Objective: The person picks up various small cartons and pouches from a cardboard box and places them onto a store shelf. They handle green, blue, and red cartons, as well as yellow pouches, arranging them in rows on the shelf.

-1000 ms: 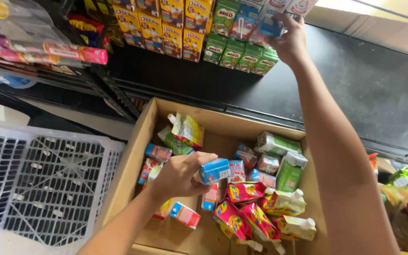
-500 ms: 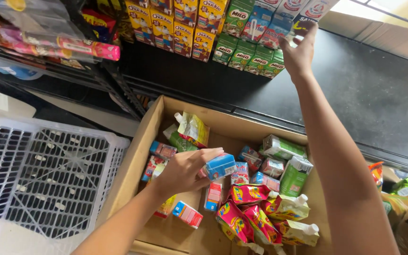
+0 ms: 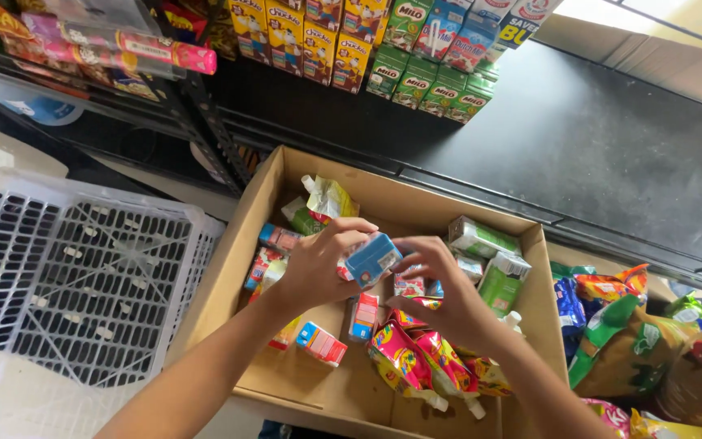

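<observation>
Nearest, at the front edge of the cardboard box [image 3: 231, 262]: crinkly foil pouches [image 3: 412, 354], pink and yellow, soft and lumpy. Just above, over the middle of the box: small blue carton [image 3: 373, 258], stiff, glossy, square-edged, pinched in the fingertips of the left hand [image 3: 318, 264], with the curled fingers of the right hand [image 3: 440, 284] touching its other side. Looks like a hand-to-hand pass, midway. Calls next for one firm grip before the other loosens. Farther, near the back edge, green cartons [image 3: 497, 280]; beyond, boxy shelf cartons [image 3: 416, 81] in rows.

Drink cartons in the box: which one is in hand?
The small blue carton, pinched between the left hand and right hand; the others lie loose in the cardboard box.
</observation>
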